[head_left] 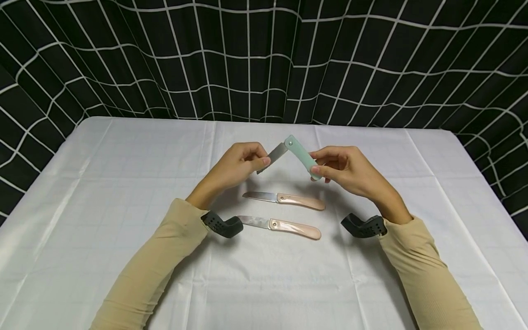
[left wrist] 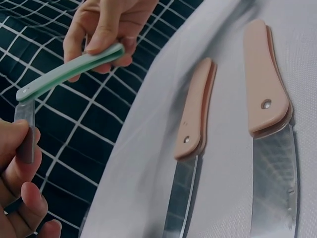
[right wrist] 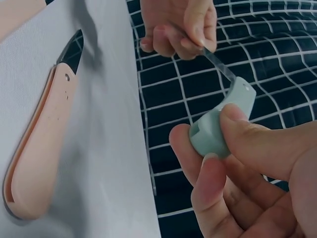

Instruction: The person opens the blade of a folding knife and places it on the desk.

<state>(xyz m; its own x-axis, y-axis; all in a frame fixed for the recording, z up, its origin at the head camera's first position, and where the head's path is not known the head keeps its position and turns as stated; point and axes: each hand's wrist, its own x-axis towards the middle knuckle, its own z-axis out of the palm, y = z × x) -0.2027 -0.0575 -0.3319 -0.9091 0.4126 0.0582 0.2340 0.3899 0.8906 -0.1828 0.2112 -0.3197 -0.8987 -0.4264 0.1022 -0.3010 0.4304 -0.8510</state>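
Observation:
Above the table, both hands hold one folding knife [head_left: 301,155] with a mint green handle, its blade bent at an angle to the handle. My left hand [head_left: 246,161] pinches the steel blade [left wrist: 27,121] between thumb and fingers. The far end of the green handle [right wrist: 210,130] is gripped by my right hand [head_left: 346,168], thumb on its side. Nearer me lie two folding knives with pink handles, one behind the other, both unfolded with blades to the left: the farther pink knife [head_left: 301,200] and the nearer pink knife [head_left: 294,228].
A white cloth [head_left: 123,192] with fold creases covers the table. Behind it hangs a black curtain [head_left: 231,59] with a white grid. Black wrist mounts [head_left: 222,224] stick out from both beige sleeves close to the pink knives.

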